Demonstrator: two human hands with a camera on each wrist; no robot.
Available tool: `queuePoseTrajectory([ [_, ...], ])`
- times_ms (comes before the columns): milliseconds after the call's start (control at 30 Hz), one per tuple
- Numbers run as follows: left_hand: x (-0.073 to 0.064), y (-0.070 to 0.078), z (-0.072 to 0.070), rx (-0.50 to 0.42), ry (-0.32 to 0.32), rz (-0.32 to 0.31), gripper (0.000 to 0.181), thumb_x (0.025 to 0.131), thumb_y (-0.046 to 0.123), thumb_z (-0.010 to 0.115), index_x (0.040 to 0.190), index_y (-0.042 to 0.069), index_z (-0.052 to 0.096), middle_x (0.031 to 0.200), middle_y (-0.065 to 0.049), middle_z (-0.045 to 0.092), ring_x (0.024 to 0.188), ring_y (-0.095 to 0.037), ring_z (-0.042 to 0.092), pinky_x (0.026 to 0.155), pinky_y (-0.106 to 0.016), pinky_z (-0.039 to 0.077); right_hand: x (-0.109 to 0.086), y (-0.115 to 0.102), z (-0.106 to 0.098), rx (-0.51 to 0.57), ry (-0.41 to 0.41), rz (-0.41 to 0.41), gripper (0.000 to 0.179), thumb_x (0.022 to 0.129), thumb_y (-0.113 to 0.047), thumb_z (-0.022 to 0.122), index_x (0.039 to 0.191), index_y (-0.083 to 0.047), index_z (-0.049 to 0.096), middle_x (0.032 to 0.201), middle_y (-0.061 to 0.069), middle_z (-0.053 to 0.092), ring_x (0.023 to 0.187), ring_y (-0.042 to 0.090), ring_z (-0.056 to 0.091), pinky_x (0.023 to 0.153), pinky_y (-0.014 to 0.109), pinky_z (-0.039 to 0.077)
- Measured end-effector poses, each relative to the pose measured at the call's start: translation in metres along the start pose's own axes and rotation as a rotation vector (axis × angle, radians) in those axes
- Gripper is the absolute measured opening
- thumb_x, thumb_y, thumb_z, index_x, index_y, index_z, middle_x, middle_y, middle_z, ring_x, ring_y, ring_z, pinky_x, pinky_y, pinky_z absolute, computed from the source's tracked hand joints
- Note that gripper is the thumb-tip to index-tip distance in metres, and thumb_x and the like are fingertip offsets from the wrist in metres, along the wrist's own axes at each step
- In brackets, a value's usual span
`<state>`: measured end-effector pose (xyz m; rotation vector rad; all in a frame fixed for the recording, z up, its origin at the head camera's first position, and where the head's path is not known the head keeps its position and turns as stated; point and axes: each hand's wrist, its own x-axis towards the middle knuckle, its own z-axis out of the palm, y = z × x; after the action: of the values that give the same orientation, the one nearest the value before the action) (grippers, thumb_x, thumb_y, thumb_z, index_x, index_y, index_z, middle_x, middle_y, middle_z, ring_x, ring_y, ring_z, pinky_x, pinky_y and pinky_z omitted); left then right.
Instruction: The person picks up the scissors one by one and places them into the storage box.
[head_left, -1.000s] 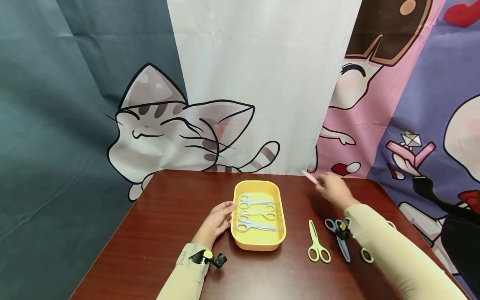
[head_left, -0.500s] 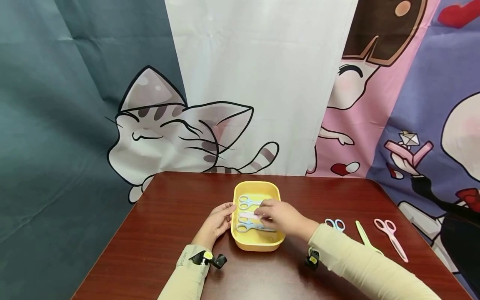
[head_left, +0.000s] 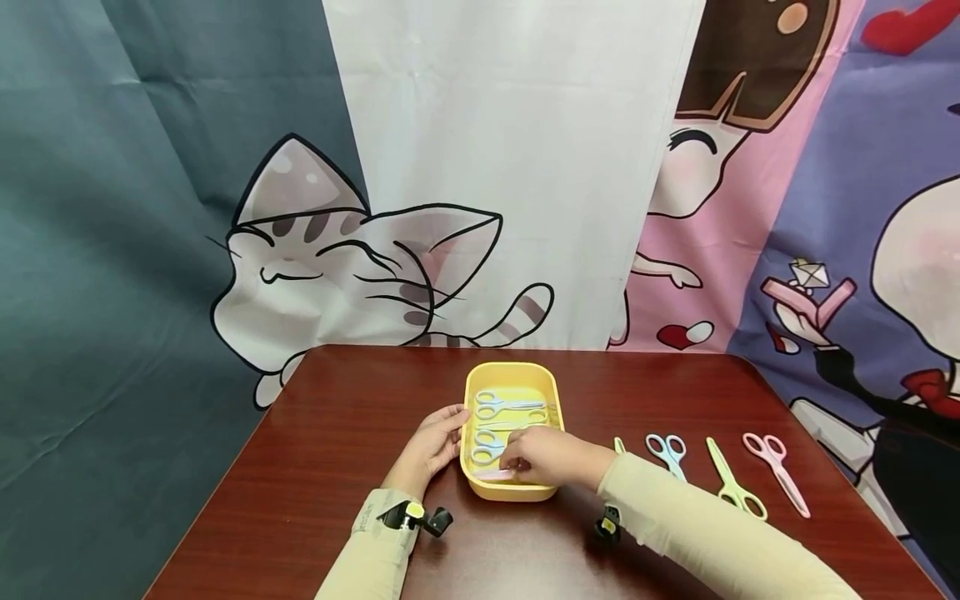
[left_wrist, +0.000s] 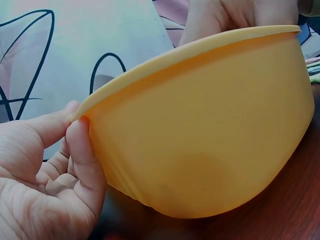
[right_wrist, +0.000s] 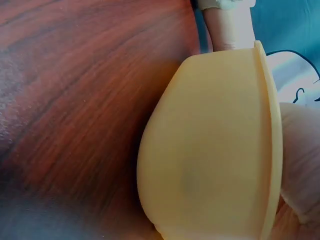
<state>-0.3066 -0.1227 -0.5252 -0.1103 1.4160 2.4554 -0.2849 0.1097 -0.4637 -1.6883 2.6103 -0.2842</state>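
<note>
Pinched by left hand (head_left: 433, 443) is yellow tray (head_left: 517, 492), at nine o'clock; grasped by right hand (head_left: 546, 456) near six are pink scissors (head_left: 492, 475).

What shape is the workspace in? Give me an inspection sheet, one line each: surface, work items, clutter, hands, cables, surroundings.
Surface: dark red-brown table, glossy towards the near side.
Work items: yellow bin on the table, holding two blue scissors, green scissors and a partly hidden pink item; to its right, a green tip, a blue pair, a green pair and a pink pair, the first two partly hidden by the sleeve.
Clutter: nothing seen.
Hands: left hand pinches the bin's rim; right hand, inside the bin, holds the pink item.
Cables: nothing seen.
Surroundings: cartoon-printed curtain behind the table.
</note>
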Motion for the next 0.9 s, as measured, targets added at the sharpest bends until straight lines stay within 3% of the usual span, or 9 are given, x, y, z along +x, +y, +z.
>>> queuePoseTrajectory([
  [267,-0.001,-0.002,0.001,0.015,-0.012,0.007,0.005,0.106,0.006,0.051,0.106,0.008,0.055,0.08,0.001,0.064,0.061,-0.002,0.058,0.051,-0.016,0.048,0.008,0.001,0.006,0.012,-0.091,0.065,0.011,0.081,-0.01,0.081,0.086,-0.016,0.072,0.076,-0.01,0.06,0.07,0.0,0.048,0.063,0.014,0.041],
  [767,-0.001,0.0,0.0,-0.004,-0.006,-0.001,0.006,0.104,0.008,0.056,0.1,0.012,0.056,0.081,0.002,0.064,0.063,-0.003,0.061,0.052,-0.017,0.05,0.01,0.0,0.005,0.022,-0.084,0.126,0.011,0.082,-0.013,0.081,0.09,-0.015,0.073,0.078,-0.01,0.059,0.071,0.0,0.048,0.064,0.016,0.043],
  [900,-0.001,0.001,0.0,0.012,-0.009,0.001,0.004,0.104,0.008,0.055,0.101,0.01,0.056,0.082,0.002,0.065,0.065,-0.004,0.062,0.053,-0.017,0.051,0.011,0.007,-0.006,0.064,-0.037,0.203,0.01,0.086,-0.021,0.08,0.093,-0.016,0.074,0.084,-0.011,0.062,0.075,0.001,0.053,0.069,0.021,0.049],
])
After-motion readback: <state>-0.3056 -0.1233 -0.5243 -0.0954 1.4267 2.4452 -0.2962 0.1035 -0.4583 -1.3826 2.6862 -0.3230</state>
